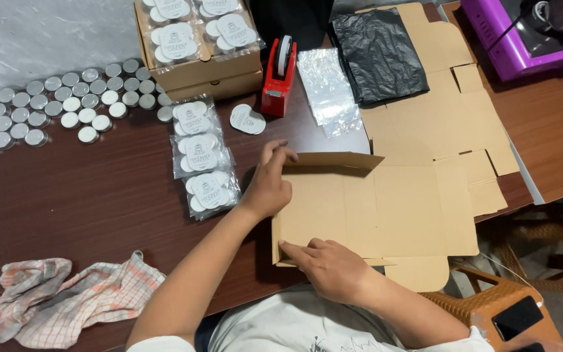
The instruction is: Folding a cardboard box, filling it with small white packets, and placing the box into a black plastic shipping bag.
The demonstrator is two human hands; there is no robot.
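Right now I am pressing my left hand (270, 186) flat, fingers loosely curled, against the raised far-left flap of the flat cardboard box (373, 208) lying before me on the dark table (99, 189), while my right hand (330, 264), open with index finger stretched out, is pushing the near flap at six o'clock; wrapped candle packs (202, 156) are lying at ten o'clock
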